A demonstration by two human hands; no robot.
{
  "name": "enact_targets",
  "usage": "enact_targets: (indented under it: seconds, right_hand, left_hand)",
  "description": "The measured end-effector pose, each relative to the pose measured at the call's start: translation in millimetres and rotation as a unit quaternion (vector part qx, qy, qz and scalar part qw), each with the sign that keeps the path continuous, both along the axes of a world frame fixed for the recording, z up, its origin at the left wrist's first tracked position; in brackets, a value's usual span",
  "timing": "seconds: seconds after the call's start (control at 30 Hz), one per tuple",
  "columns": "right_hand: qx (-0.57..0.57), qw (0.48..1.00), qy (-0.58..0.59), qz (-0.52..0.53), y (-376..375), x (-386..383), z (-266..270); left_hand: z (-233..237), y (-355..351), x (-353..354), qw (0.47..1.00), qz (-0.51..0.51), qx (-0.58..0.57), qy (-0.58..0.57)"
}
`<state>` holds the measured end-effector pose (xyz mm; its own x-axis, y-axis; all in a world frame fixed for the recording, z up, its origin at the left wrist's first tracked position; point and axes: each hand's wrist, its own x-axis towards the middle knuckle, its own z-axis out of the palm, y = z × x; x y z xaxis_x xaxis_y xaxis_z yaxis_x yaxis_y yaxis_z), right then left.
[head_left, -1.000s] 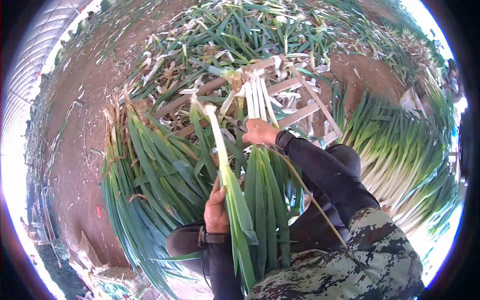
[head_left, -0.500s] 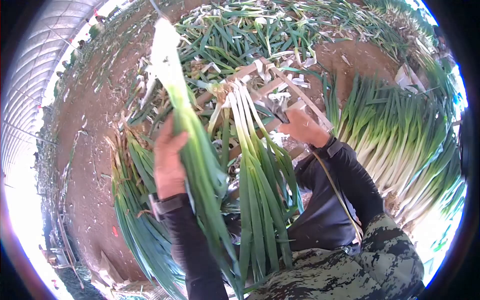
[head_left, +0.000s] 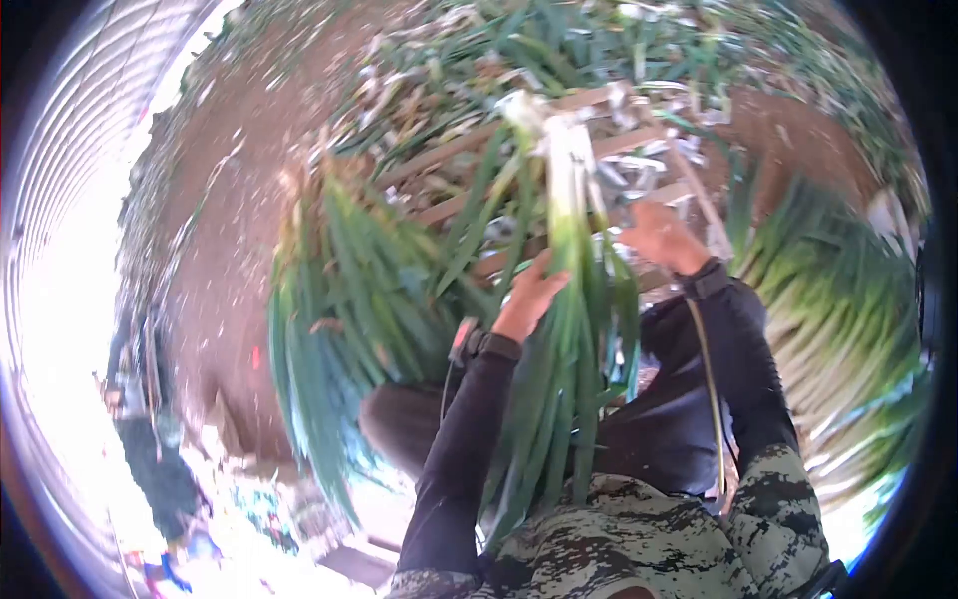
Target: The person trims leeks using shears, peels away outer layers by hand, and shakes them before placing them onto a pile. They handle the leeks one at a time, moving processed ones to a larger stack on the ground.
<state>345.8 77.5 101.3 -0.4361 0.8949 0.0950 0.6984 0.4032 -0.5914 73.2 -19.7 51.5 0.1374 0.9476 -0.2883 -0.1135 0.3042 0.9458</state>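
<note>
My left hand [head_left: 532,299] is closed around the green stalks of a bunch of long green onions [head_left: 569,215]. Their white root ends point away from me over a wooden slatted frame [head_left: 449,155], and the leaves hang down toward my lap. To the right, my right hand [head_left: 664,238] is curled close to the bunch. It grips an air gun, mostly hidden and blurred now. A tan hose [head_left: 707,369] runs from that wrist down along my forearm.
A heap of untrimmed green onions [head_left: 359,260] lies left of my knee. Cleaned ones form a large pile [head_left: 828,299] at the right. Loose leaves and peelings [head_left: 569,45] cover the ground ahead. Bare brown soil [head_left: 230,250] shows at the left, beside a ribbed plastic tunnel wall [head_left: 85,120].
My left hand has moved right and brought the raised green onions down onto the frame beside the others. My right hand stays beside the bunch. The view has shifted left.
</note>
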Motion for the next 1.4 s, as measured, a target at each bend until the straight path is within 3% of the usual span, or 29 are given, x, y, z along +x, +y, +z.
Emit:
enact_targets:
  seconds: [0.03,0.1,0.2,0.27,0.43,0.53,0.63,0.73,0.77,0.97,1.1,1.2,1.33,1.37,1.4]
  right_hand:
    - [0.062,0.998,0.006,0.024,2.5,-3.4,-6.4]
    - [-0.04,0.999,-0.022,0.02,-2.6,-19.2,10.0]
    - [-0.101,0.993,-0.056,0.027,-12.5,-36.5,35.2]
    - [-0.103,0.992,-0.07,0.031,-19.5,-45.7,39.6]
    - [-0.085,0.994,-0.069,0.023,-23.1,-52.1,42.5]
    - [-0.075,0.996,-0.053,0.022,-22.0,-59.0,40.0]
    - [-0.103,0.991,-0.077,0.025,-20.3,-71.8,41.2]
    - [-0.106,0.99,-0.082,0.03,-10.7,-79.9,33.9]
    - [-0.112,0.99,-0.082,0.031,-7.7,-84.3,39.4]
    - [-0.11,0.992,-0.064,0.021,-3.7,-102.0,57.5]
    - [-0.099,0.992,-0.074,0.03,-1.8,-107.6,63.3]
    - [-0.106,0.991,-0.069,0.033,-0.1,-112.8,73.1]
    - [-0.141,0.985,-0.1,0.013,0.1,-112.6,75.1]
    - [-0.147,0.984,-0.105,0.011,1.0,-113.5,76.2]
    - [-0.149,0.983,-0.105,0.012,1.7,-113.1,74.6]
  left_hand:
    - [3.8,-2.0,-10.1,0.999,-0.002,0.004,0.043]
    - [18.6,-7.5,-28.5,0.983,-0.008,0.028,0.183]
    - [74.2,-1.3,-97.6,0.97,0.043,-0.04,0.238]
    - [106.4,-7.5,-152.5,0.962,0.137,-0.01,0.237]
    - [119.7,-12.4,-277.8,0.89,0.285,-0.022,0.355]
    - [76.1,3.7,-322.9,0.829,0.3,0.019,0.472]
    - [57.8,20.7,-329.3,0.729,0.294,0.056,0.616]
    - [39.2,49.2,-339.5,0.669,0.31,0.058,0.673]
    - [40.4,60.4,-344.0,0.705,0.291,0.023,0.647]
    - [27.5,121.3,-350.8,0.704,0.302,0.014,0.642]
    - [-7.8,160.7,-369.6,0.695,0.341,0.047,0.631]
    - [-27.4,181.4,-375.3,0.703,0.362,-0.016,0.612]
    - [-64.0,205.5,-389.0,0.568,0.393,-0.003,0.723]
    - [-59.8,211.9,-381.0,0.485,0.414,-0.044,0.769]
    - [-53.5,204.9,-381.6,0.545,0.395,-0.032,0.739]
